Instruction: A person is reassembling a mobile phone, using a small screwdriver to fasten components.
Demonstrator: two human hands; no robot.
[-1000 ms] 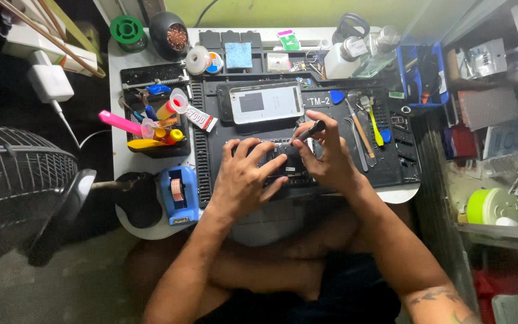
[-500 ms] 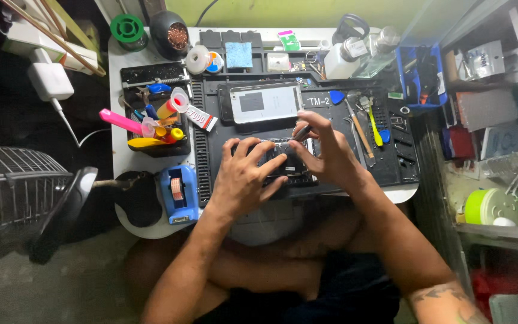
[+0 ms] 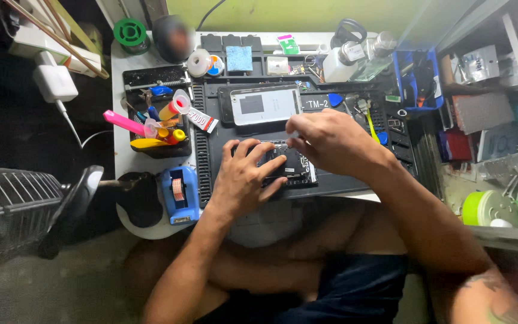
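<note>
- Black rubber mat (image 3: 331,180) covers most of the small white worktop (image 3: 121,150); its front edge runs just short of the worktop's rounded front rim, above the person's folded legs.
- An opened phone (image 3: 292,168), dark inside, lies flat near the mat's front edge. The left hand (image 3: 244,177) rests on its left half with fingers spread, pressing it down rather than closing around it.
- The right hand (image 3: 331,141) hovers over the phone's upper right corner with fingertips pinched together; whether they grip anything I cannot tell.
- Just behind the hands lies a second phone (image 3: 265,105), screen up, pale with a dark square on it.
- Open room is scarce: only a narrow bare strip of mat to the right of the opened phone.
- Left of the mat stands a black tray (image 3: 151,81) with a pink pen-like tool (image 3: 124,122), yellow and red tubes, and a white tube (image 3: 201,120) with a red-marked label lying slantwise.
- A blue tape dispenser (image 3: 181,195) sits at the worktop's front left edge.
- At the back: a green spool (image 3: 130,31), a blue square pad (image 3: 239,58), a white bottle (image 3: 338,63).
- Right of the worktop, a blue bin (image 3: 418,78) and shelves with boxes; a green round tub (image 3: 487,207) lower down.
- Far left, a fan's wire guard (image 3: 13,210) and a white charger block (image 3: 55,83).
</note>
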